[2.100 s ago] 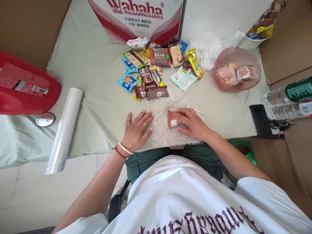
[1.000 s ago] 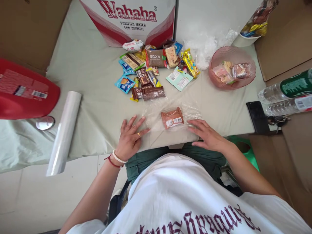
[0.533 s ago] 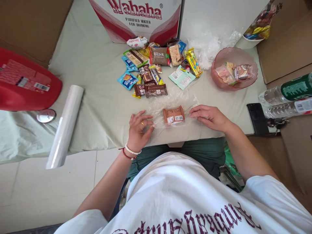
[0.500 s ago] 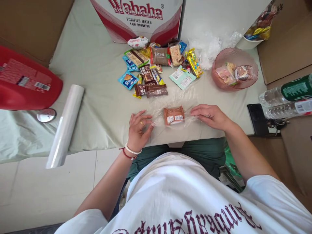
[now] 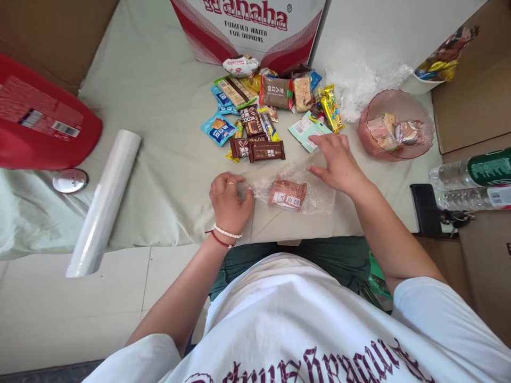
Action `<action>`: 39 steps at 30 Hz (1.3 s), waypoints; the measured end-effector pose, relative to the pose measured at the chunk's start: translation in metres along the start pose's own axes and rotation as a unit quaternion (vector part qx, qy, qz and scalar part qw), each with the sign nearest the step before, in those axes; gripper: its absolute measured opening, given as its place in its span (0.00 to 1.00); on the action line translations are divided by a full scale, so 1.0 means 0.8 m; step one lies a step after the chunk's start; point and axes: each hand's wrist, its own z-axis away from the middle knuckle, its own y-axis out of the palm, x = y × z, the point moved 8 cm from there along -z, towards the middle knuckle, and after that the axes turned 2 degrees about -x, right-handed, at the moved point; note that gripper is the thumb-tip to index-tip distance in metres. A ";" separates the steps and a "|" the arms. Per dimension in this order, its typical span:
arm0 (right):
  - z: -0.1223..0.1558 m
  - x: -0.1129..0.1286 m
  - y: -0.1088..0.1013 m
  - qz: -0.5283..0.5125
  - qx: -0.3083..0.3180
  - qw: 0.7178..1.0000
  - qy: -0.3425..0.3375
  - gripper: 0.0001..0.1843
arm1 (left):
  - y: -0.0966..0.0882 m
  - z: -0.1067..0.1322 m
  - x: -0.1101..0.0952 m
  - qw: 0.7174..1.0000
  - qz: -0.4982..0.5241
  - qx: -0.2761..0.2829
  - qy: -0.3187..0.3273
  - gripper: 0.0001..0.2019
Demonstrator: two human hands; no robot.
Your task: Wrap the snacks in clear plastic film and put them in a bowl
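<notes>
A brown snack packet (image 5: 287, 193) with a barcode label lies on a sheet of clear plastic wrap (image 5: 321, 194) near the table's front edge. My left hand (image 5: 229, 201) is curled with fingertips pinching the wrap's left edge, just left of the packet. My right hand (image 5: 337, 162) hovers with fingers stretched out above the wrap's far right corner, close to a mint-green packet (image 5: 306, 129). It holds nothing.
Several wrapped snacks (image 5: 255, 125) lie in a pile further back. A pink bowl (image 5: 415, 154) with snacks stands at right. A roll of plastic wrap (image 5: 104, 201), red container (image 5: 40, 127), Wahaha box (image 5: 255, 26), water bottles (image 5: 475, 181) and phone (image 5: 423, 207) surround the table.
My right hand let go of the wrap's right side and moved up and back toward the snack pile. The left hand closed tighter on the wrap's left edge. The packet tilted slightly.
</notes>
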 end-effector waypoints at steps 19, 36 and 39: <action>-0.060 0.034 0.049 -0.181 0.218 0.958 0.049 0.23 | 0.037 -0.038 -0.019 0.980 0.000 0.197 -0.042 0.20; 0.074 0.117 0.068 0.070 0.257 0.958 -0.104 0.26 | 0.023 -0.059 -0.007 0.976 0.111 0.160 -0.094 0.05; 0.080 0.112 0.074 0.061 0.249 0.964 -0.070 0.25 | 0.026 -0.056 -0.005 0.936 0.263 0.172 -0.159 0.07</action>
